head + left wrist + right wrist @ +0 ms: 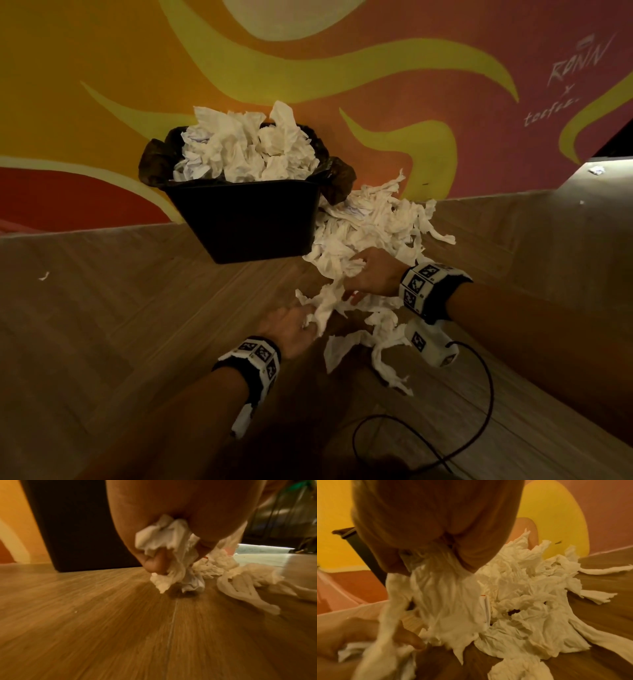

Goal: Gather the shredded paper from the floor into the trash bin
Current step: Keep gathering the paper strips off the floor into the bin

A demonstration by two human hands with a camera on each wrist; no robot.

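Shredded paper [363, 233] bunched in both hands' grip.

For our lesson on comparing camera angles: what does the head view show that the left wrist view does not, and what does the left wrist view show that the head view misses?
Only the head view shows the trash bin heaped with paper, the right hand in the floor pile, and a black cable. Only the left wrist view shows the left hand with fingers curled round a wad of paper. Both show the wooden floor and loose strips lying on it.
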